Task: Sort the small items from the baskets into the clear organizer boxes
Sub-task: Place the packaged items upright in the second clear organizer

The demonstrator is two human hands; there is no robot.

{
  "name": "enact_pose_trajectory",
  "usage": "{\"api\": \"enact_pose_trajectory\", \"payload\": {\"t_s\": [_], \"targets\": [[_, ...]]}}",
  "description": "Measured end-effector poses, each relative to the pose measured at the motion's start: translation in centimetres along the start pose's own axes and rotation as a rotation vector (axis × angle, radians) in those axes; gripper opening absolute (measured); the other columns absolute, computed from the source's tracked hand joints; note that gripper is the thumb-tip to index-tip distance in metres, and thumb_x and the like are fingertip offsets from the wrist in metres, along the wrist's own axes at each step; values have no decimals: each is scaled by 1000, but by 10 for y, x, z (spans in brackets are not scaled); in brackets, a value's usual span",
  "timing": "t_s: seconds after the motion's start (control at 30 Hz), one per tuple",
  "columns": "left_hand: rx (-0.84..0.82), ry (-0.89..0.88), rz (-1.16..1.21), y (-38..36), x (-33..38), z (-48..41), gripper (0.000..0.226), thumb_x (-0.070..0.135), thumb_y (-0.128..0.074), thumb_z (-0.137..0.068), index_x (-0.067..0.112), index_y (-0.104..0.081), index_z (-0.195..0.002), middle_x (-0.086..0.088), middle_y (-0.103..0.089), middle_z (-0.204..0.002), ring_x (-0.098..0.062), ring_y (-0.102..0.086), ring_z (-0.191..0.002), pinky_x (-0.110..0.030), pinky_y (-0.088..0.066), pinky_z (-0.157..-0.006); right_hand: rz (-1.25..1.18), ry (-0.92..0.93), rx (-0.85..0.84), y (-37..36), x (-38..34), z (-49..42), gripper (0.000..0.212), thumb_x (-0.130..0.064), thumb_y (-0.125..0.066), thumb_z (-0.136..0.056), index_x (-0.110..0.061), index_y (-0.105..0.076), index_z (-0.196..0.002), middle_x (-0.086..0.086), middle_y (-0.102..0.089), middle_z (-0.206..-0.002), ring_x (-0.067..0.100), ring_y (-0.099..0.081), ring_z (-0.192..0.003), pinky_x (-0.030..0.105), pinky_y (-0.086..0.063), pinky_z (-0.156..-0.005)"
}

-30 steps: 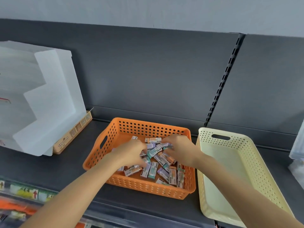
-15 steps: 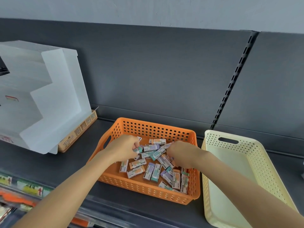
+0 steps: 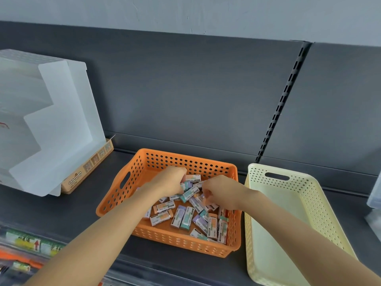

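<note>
An orange perforated basket (image 3: 127, 195) stands on the dark shelf and holds several small wrapped erasers (image 3: 182, 217) with purple, green and orange sleeves. Both hands are inside it. My left hand (image 3: 170, 180) is curled over the far pile, fingers closed on a few erasers. My right hand (image 3: 220, 193) is beside it, closed on erasers near the basket's middle. The frosted clear organizer box (image 3: 51, 124) stands at the left of the shelf.
A cream perforated basket (image 3: 305, 195), with nothing in it, stands right of the orange one. A small brown cardboard box (image 3: 88, 168) sits under the organizer's edge. A clear container edge (image 3: 374, 195) shows far right. Price labels (image 3: 31, 242) line the lower shelf front.
My left hand has moved toward the basket's far side, closer to the right hand. Both hands stay in the pile, closing on erasers.
</note>
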State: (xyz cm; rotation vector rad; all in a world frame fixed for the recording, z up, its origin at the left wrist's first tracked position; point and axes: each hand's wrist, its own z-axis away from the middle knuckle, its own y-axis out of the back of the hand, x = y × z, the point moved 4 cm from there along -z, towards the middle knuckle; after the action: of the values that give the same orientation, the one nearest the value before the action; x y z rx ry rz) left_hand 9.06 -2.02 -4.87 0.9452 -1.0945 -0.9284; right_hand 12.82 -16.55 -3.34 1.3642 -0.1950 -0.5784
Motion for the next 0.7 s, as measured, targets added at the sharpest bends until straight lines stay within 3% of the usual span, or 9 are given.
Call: {"api": "enact_pose_trajectory", "payload": {"t_s": [0.23, 0.4, 0.5, 0.6, 0.7], "targets": [[-68, 24, 32, -2, -6, 6, 50, 20, -72, -82, 12, -53, -127, -4, -53, -127, -20, -51, -112, -27, -43, -87, -168, -80, 75, 9, 0, -7, 13, -26, -59, -91, -15, -64, -91, -3, -62, -88, 13, -59, -81, 19, -42, -63], [37, 3, 99, 9, -10, 19, 35, 20, -72, -81, 15, -59, -114, 9, -51, -103, -10, -48, -92, -20, -39, -74, -166, -179, 30, -1, -1, -17, 20, -23, -60, -90, -7, -67, -99, 4, -67, -96, 17, -64, -86, 18, -46, -64], [76, 16, 123, 15, -13, 27, 23, 15, -72, -79, 17, -58, -98, 6, -56, -94, -13, -53, -85, -21, -40, -63, -162, -198, -52, -9, -3, -22, 17, -21, -62, -88, -5, -66, -88, 4, -67, -85, 16, -64, -74, 24, -52, -65], [109, 18, 149, 17, -18, 33, 20, 15, -72, -79, 19, -57, -92, 6, -58, -98, -13, -56, -87, -26, -45, -65, -149, -208, -60, -10, -8, -23, 26, -17, -61, -87, -13, -51, -63, -3, -52, -65, 10, -49, -57, 18, -40, -52], [124, -11, 168, 17, -18, 40, 20, 20, -73, -79, 21, -57, -90, 10, -57, -94, -7, -54, -83, -19, -38, -62, -153, -221, -90, -14, -10, -21, 31, -20, -63, -86, -15, -44, -62, -4, -45, -62, 8, -42, -53, 16, -31, -49]]}}
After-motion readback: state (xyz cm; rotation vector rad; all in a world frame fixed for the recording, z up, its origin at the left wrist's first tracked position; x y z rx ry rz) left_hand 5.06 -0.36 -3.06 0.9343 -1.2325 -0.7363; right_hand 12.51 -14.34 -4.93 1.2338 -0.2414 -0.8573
